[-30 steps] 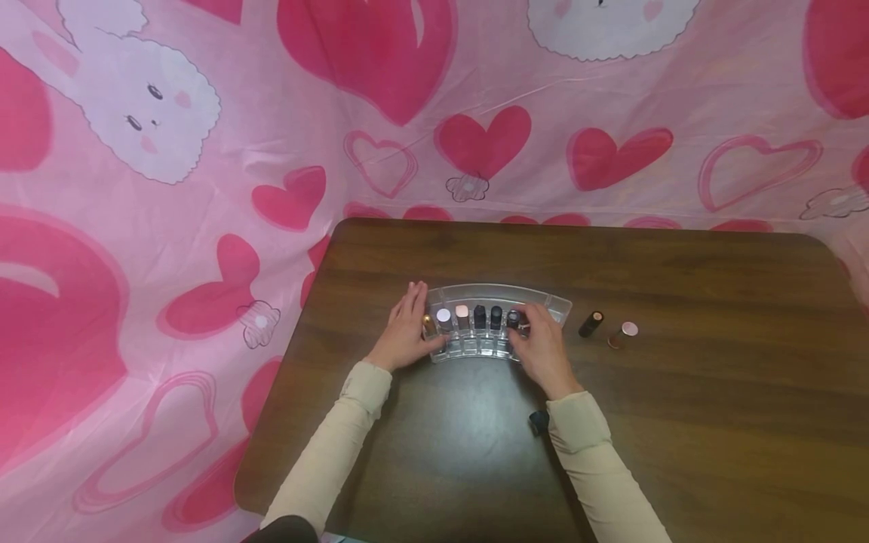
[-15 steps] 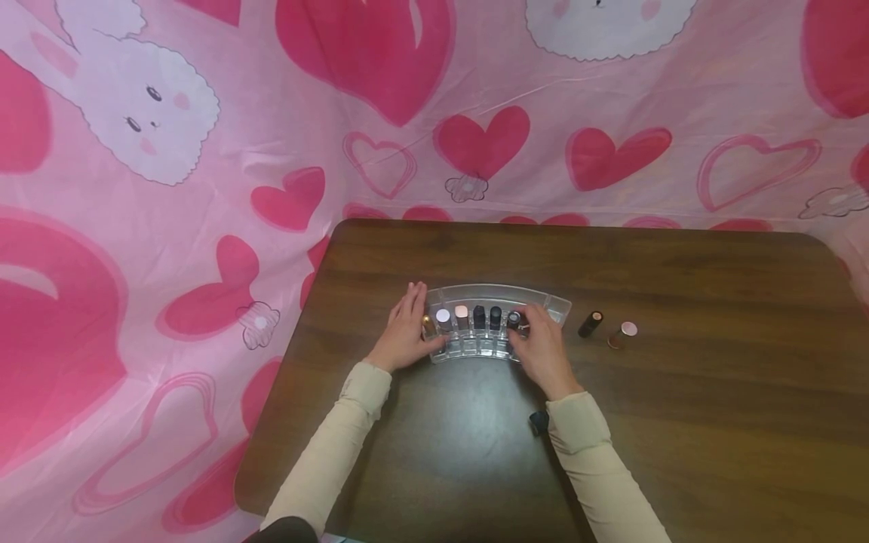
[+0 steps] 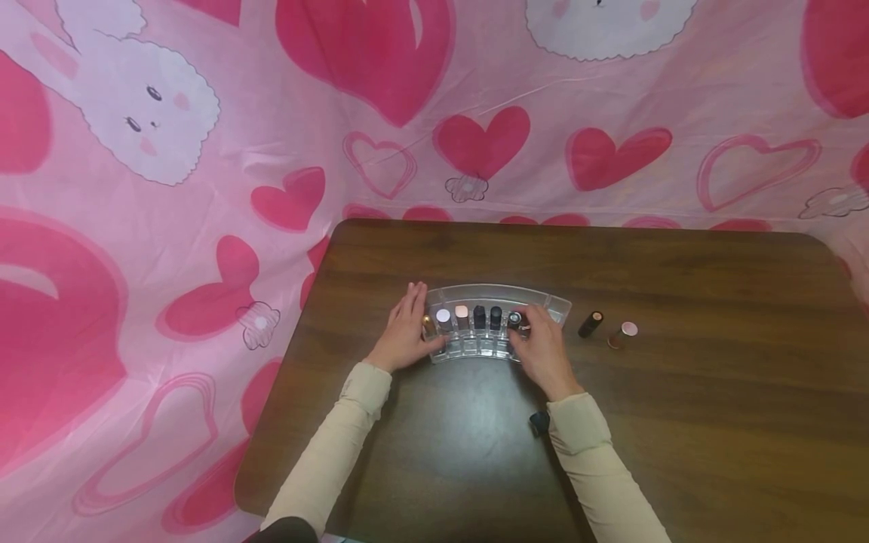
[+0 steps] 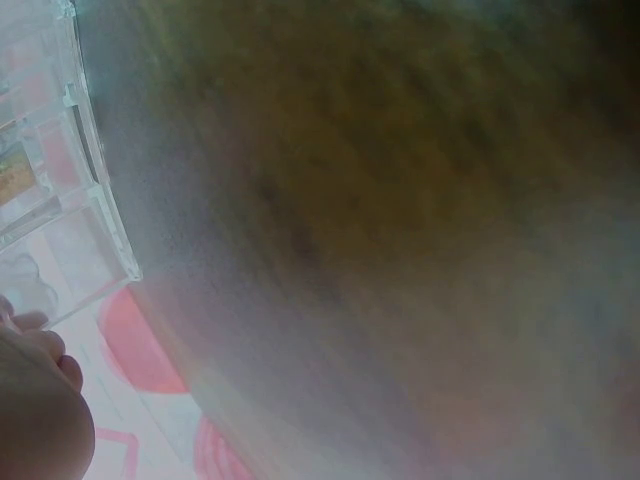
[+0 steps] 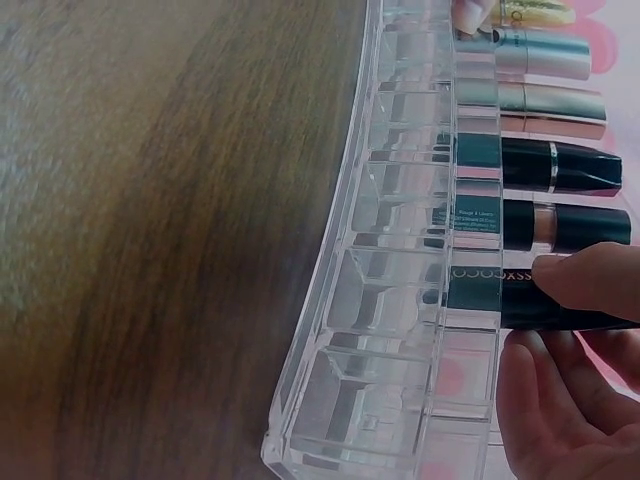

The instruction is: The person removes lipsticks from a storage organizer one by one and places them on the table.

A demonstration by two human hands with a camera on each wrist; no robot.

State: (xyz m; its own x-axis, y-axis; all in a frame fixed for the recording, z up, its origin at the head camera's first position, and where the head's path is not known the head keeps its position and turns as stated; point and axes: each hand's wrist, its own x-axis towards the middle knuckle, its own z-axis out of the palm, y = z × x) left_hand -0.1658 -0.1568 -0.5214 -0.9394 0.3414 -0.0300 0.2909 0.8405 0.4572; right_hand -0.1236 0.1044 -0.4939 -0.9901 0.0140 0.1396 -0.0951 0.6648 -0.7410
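Note:
A clear plastic lipstick organizer [image 3: 483,350], curved and tiered, stands on the table. My right hand [image 3: 543,351] pinches a black lipstick tube [image 5: 515,302] between thumb and fingers; the tube's lower part sits in a slot. To its left in the same row stand two more dark lipsticks, a peach one [image 5: 565,108], a silvery one [image 5: 550,55] and a gold one [image 5: 545,12]. My left hand [image 3: 403,332] rests against the organizer's left end, fingers straight, with the thumb at the front beside the gold lipstick.
Right of the organizer, a dark lipstick tube [image 3: 591,324] and a pink-topped tube [image 3: 627,330] stand on the brown wooden table [image 3: 713,377]. A black tube [image 3: 538,423] lies partly hidden by my right sleeve. A pink heart-print cloth [image 3: 577,83] hangs behind the table.

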